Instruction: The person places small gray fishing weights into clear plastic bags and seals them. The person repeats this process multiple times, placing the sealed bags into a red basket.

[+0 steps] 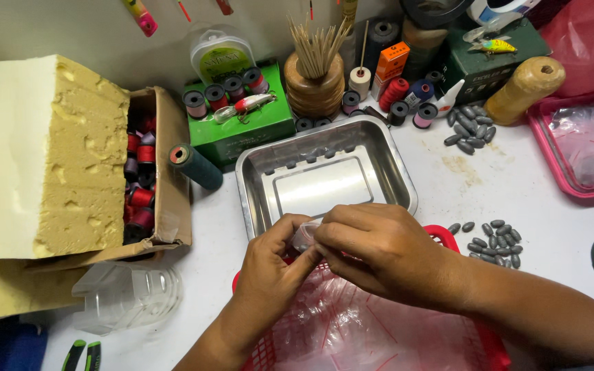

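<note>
My left hand point(269, 264) and my right hand point(372, 247) meet just above the near rim of a steel tray point(379, 154). Both pinch a small clear plastic piece point(304, 235), mostly hidden by the fingers. Under my wrists stands a red basket point(448, 237) filled with clear plastic bags point(352, 330). The steel tray is bare inside.
A foam block point(56, 151) lies on a cardboard box of thread spools point(142, 178) at left. A green box point(242, 127) with spools and a fishing lure, a wooden holder of sticks point(316, 75), grey sinkers point(493, 240), a pink tray point(579, 144) and a clear plastic shell point(128, 295) surround the work spot.
</note>
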